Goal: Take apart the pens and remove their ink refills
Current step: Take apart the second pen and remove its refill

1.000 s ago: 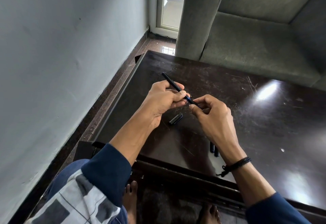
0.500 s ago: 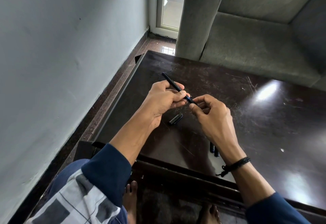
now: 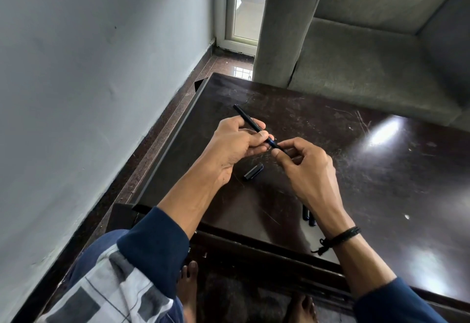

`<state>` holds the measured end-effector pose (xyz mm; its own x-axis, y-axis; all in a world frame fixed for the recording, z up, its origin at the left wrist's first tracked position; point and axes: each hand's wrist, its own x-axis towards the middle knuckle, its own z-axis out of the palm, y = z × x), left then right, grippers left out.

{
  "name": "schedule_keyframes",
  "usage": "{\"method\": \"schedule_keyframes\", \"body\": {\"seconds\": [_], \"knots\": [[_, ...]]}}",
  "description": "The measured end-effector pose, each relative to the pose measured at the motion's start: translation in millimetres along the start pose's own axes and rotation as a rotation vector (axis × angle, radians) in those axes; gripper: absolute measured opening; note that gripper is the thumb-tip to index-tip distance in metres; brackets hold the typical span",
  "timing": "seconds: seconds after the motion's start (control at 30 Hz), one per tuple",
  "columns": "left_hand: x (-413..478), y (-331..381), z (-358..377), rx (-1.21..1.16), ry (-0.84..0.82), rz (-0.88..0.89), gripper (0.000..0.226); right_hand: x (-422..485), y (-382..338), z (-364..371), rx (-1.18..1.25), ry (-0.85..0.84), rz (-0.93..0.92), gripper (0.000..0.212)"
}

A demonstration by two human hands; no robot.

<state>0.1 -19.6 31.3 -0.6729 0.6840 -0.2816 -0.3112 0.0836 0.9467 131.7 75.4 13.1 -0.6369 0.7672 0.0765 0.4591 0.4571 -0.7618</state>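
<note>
2 hands of mine meet above the dark, scratched desk (image 3: 381, 170). My left hand (image 3: 236, 144) grips a black pen (image 3: 250, 121) by its barrel, the fingers (image 3: 259, 138) curled round it, so the pen slants with its far end poking out past my knuckles and its near end aimed at my right hand (image 3: 307, 167). That hand pinches the pen's near tip between the thumb and curled fingers (image 3: 278, 153); I cannot tell which part of the pen it holds there. 1 loose black cap (image 3: 253, 172) lies flat on the desk just below both hands, touching neither. 2 more dark pen pieces (image 3: 306, 214) lie side by side near the desk's front edge, partly hidden by my right wrist, which wears a black cord bracelet (image 3: 340, 237). Beyond the desk stands a grey sofa (image 3: 356, 55).
</note>
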Motion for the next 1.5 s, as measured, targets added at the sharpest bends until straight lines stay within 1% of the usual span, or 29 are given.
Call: {"method": "schedule_keyframes", "body": {"seconds": [0.07,0.13,0.37,0.7,0.87,1.07,1.23,1.43,1.5], "knots": [[0.0,-0.3,0.2,0.004,-0.003,-0.001,0.018,-0.7,-1.1,-0.3,0.006,0.001,-0.005,0.015],[0.3,-0.8,0.7,0.005,-0.004,-0.002,0.018,-1.1,-0.8,-0.4,-0.002,0.012,-0.009,0.018],[-0.5,0.7,-0.1,-0.001,-0.002,0.007,0.018,0.2,1.8,1.7,0.014,0.017,-0.014,0.004],[-1.0,1.0,-1.4,0.011,0.000,0.017,0.018,0.2,1.6,3.1,0.031,0.011,-0.022,0.007],[-1.8,1.4,0.0,0.010,-0.008,0.010,0.017,-1.4,-0.6,0.8,0.015,0.010,-0.027,0.017],[-1.7,0.9,0.2,0.011,-0.004,0.007,0.017,-1.0,-0.7,0.1,0.007,0.005,-0.023,0.012],[-1.3,0.4,0.4,0.016,-0.008,0.008,0.017,-1.8,-1.9,0.0,0.007,0.001,-0.027,0.018],[-0.6,0.1,-0.6,0.015,-0.013,0.005,0.017,-0.8,-0.5,1.0,0.040,-0.002,-0.016,0.008],[-0.2,0.3,-0.9,0.016,-0.011,0.005,0.016,-0.8,-1.7,1.3,0.039,-0.010,-0.020,0.009]]}}
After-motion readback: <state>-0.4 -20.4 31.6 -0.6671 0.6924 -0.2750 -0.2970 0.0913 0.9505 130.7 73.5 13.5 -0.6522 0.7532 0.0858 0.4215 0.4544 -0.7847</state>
